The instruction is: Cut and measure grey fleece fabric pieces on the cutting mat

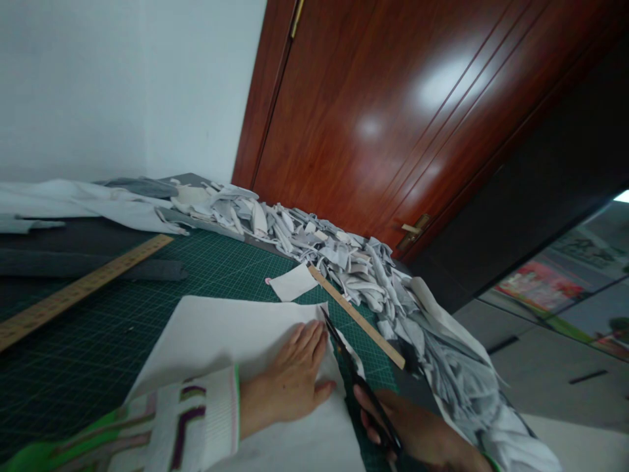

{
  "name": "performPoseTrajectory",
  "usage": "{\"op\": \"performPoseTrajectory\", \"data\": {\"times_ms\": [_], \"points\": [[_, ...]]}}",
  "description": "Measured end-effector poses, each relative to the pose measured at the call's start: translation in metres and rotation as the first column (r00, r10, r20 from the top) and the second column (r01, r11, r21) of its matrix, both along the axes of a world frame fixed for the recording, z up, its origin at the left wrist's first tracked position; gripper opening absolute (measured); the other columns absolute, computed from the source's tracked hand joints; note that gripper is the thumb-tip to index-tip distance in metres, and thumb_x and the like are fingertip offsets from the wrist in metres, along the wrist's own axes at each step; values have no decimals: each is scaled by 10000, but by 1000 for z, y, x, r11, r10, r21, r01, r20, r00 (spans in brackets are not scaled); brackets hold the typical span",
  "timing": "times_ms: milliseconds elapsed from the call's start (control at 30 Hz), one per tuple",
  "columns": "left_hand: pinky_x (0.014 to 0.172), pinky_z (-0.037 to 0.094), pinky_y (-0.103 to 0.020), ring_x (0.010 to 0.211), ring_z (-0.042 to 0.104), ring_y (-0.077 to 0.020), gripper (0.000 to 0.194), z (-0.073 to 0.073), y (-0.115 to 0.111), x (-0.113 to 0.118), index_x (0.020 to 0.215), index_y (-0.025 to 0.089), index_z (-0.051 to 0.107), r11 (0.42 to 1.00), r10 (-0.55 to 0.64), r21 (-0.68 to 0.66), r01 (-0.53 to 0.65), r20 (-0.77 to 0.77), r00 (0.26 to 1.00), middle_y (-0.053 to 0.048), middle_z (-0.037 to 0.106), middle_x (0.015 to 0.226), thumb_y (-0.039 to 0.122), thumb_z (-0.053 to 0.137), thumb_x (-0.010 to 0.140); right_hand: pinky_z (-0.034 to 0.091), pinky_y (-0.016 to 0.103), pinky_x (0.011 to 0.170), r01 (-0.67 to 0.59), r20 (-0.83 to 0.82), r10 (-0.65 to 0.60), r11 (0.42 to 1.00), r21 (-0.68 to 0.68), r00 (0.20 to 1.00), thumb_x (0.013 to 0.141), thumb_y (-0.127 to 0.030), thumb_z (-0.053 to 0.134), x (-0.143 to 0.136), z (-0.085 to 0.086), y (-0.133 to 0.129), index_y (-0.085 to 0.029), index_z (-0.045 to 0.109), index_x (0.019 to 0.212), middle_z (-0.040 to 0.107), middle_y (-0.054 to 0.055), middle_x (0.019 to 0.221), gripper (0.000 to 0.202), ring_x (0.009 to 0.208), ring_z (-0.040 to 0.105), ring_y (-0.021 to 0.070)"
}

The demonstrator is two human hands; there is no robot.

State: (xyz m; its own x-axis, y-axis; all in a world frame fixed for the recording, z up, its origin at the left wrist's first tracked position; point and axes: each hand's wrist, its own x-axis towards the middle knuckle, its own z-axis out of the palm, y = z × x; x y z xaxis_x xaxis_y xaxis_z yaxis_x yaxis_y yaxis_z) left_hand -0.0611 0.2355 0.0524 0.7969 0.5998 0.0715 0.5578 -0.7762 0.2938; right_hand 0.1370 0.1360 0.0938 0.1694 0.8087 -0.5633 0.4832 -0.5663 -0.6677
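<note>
White fabric (211,328) lies spread over a green gridded cutting mat (230,262). My left hand (295,377) rests flat on the fabric near its right edge, fingers stretched out and pointing away from me. In my right hand (407,419) is a pair of black-handled scissors (351,367), fingers wrapped round the handles. The scissor blades meet the fabric at its far right corner, just past my left fingertips. A narrow strip of fabric (354,347) curls away to the right of the blades.
A small white fabric piece (293,283) and a short wooden ruler (358,318) lie beyond the fabric. A long wooden ruler (88,288) crosses the left side. Grey and white scraps (339,255) are heaped along the far and right edges, before a brown door (354,111).
</note>
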Motion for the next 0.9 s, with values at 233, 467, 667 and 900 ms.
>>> {"op": "performPoseTrajectory", "data": {"times_ms": [233, 467, 667, 900], "points": [[1203, 159, -513, 1488, 115, -345, 756, -2, 1, 2, 1508, 13, 283, 1000, -6, 14, 6, -15, 1000, -230, 158, 1593, 521, 409, 962, 350, 222, 488, 91, -150, -94, 995, -28, 984, 738, -776, 599, -7, 9, 7, -209, 640, 690, 552, 7, 599, 570, 554, 461, 108], [1201, 153, -511, 1489, 114, -350, 766, 0, 1, 2, 1507, -3, 278, 1000, -8, 10, 8, 1, 1000, -236, 165, 1590, 515, 411, 958, 309, 217, 478, 114, -185, -114, 993, -10, 976, 773, -754, 581, -11, 10, 5, -200, 617, 722, 536, -2, 613, 558, 555, 448, 98], [1205, 129, -499, 1494, 106, -340, 759, 0, 2, 3, 1507, 3, 285, 1000, -12, 2, 12, -12, 1000, -225, 160, 1598, 508, 407, 955, 286, 240, 496, 112, -156, -108, 993, 23, 982, 712, -805, 583, -11, 4, 4, -190, 593, 725, 530, -15, 622, 615, 573, 445, 109], [1201, 158, -492, 1489, 143, -336, 745, -4, 2, 3, 1503, 38, 315, 998, -11, 55, 11, -6, 1000, -211, 189, 1597, 534, 388, 953, 287, 242, 496, 114, -160, -108, 993, 26, 981, 642, -844, 601, -11, 2, 6, -186, 594, 705, 530, -9, 626, 662, 585, 452, 111]]}}
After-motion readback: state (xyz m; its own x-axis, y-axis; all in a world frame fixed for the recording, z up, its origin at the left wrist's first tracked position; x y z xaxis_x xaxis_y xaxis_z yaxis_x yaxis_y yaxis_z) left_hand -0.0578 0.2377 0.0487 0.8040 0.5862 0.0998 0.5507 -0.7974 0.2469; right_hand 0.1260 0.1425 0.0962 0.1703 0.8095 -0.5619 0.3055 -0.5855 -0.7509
